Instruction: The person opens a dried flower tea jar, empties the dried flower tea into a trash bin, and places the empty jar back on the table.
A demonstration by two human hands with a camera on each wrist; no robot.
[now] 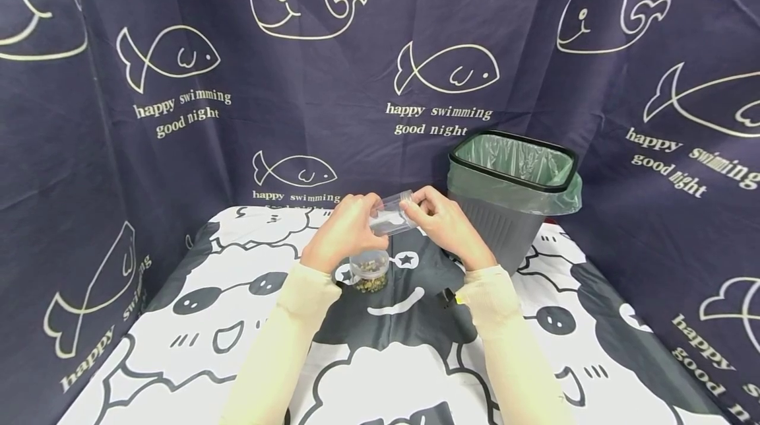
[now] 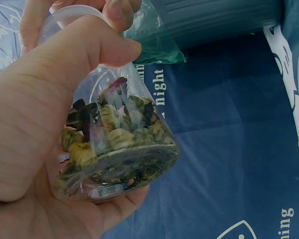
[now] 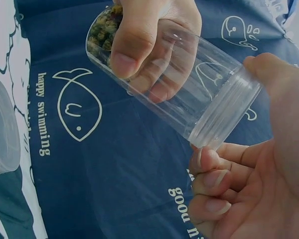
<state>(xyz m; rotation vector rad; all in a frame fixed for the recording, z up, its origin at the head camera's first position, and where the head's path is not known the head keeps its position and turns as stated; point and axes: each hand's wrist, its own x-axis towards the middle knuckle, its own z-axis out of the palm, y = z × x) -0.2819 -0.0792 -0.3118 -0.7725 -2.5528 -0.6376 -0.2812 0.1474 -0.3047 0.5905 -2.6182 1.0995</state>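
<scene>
A clear plastic jar (image 1: pixel 393 214) is held tilted above the table between both hands. My left hand (image 1: pixel 347 230) grips its body around the bottom half, thumb on one side and fingers on the other. Dried flower buds (image 2: pixel 114 129) in yellow-green with some dark pink lie at the jar's base. At the other end, my right hand (image 1: pixel 446 222) pinches the clear ridged lid (image 3: pixel 226 107) between thumb and fingers. Below the left hand, a clear cup (image 1: pixel 369 266) with dried flowers in its bottom stands on the table.
A grey trash bin (image 1: pixel 505 220) with a green liner stands at the back right, close to the right hand. A small black and yellow object (image 1: pixel 448 297) lies by the right sleeve. Dark printed curtains (image 1: pixel 332 95) enclose the patterned tablecloth (image 1: pixel 237 319).
</scene>
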